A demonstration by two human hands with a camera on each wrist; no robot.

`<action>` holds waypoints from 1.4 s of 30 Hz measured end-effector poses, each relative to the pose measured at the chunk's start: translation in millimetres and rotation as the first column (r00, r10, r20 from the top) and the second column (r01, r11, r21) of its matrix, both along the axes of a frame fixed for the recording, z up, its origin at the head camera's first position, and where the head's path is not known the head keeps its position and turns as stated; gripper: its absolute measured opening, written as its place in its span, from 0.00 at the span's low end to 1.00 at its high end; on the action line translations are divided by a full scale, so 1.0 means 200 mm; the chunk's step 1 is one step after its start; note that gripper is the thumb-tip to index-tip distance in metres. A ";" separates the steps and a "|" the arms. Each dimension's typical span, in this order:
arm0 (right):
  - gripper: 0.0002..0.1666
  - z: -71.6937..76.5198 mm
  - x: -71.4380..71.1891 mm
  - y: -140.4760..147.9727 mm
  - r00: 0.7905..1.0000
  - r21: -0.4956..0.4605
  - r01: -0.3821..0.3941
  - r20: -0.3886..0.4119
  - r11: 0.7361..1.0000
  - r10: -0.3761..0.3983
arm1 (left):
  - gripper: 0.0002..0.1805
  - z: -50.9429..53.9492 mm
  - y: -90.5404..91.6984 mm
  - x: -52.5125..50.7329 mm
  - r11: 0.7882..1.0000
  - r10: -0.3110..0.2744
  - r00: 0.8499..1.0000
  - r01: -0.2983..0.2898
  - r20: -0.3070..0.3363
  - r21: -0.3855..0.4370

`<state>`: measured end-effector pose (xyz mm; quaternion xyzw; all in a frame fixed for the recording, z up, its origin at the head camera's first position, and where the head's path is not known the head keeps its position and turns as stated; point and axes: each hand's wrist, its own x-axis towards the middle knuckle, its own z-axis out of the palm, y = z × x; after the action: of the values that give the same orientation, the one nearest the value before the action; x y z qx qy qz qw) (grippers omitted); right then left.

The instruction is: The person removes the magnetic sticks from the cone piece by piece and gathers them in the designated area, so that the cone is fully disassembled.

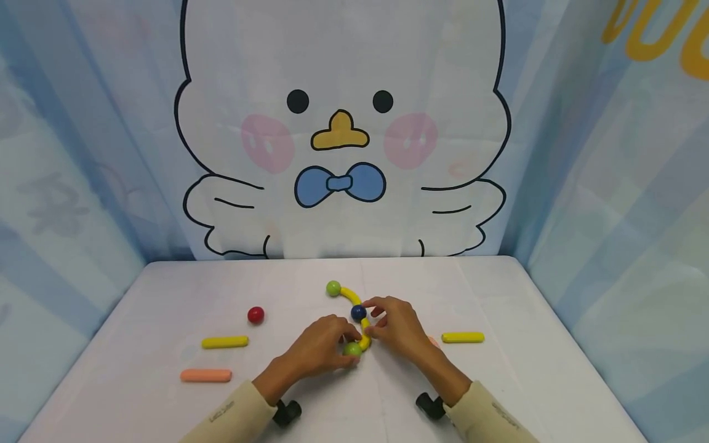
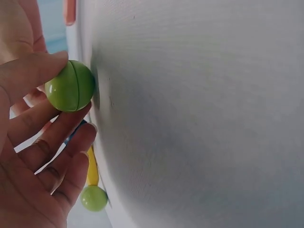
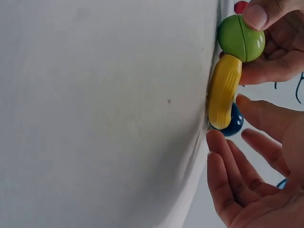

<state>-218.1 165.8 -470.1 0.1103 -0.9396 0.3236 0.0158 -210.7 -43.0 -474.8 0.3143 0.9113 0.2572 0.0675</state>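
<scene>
A chain on the table runs from a far green ball through a curved yellow piece, a dark blue ball and another curved yellow piece to a near green ball. My left hand pinches the near green ball between thumb and fingers. Beside the near yellow piece and the blue ball, my right hand holds its thumb and fingers apart; in the right wrist view a gap shows between them and the yellow piece.
On the left lie a red ball, a straight yellow stick and an orange stick. Another yellow stick lies on the right, with a pinkish piece partly hidden behind my right wrist. A printed curtain stands behind the table.
</scene>
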 end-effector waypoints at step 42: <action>0.32 0.01 0.02 -0.07 0.997 0.044 0.043 0.055 0.998 -0.045 | 0.21 0.15 -0.52 0.03 0.967 0.243 0.967 -0.235 -0.079 0.102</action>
<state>-214.7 152.2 -468.9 0.0809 -0.9486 0.3060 -0.0058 -203.8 -146.8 -444.1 0.2162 0.9319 0.2907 -0.0199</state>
